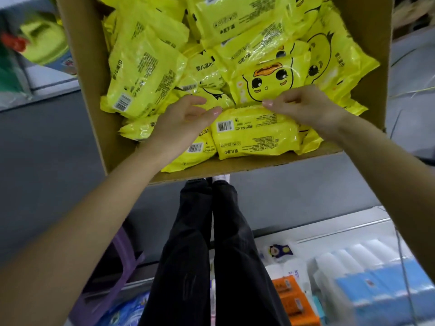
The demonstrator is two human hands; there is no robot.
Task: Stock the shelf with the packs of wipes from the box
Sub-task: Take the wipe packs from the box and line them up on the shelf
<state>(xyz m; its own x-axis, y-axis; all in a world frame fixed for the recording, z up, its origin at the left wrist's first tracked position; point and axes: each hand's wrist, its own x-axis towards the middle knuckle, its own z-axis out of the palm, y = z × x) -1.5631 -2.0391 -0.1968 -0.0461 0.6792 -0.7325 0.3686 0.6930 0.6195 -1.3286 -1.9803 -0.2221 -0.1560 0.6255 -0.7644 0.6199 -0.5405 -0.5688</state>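
Stock status: box (259,166) piled with yellow packs of wipes (146,67), lying at all angles, some back up, some duck face up. None of these packs shows among the blue-and-white packs (376,285) and orange packs (292,300) at your lower right, so by my reading the job is near its start, with almost the whole load left to move.

Item in hand: near pack (254,135), inside the box, just behind its near wall and resting on other packs.
- Long axis: left to right across your view, roughly along the near wall.
- Facing: printed back up, barcode at its left end, lettering upside down to you.

Left-hand grip (186,114): fingers straight and spread, thumb touching the pack's far left corner; nothing clamped.

Right-hand grip (303,107): fingers curled down onto the pack's far edge, where it meets the duck-face pack (270,78) behind. You cannot tell from here whether it has closed on the pack or only rests on the seam.
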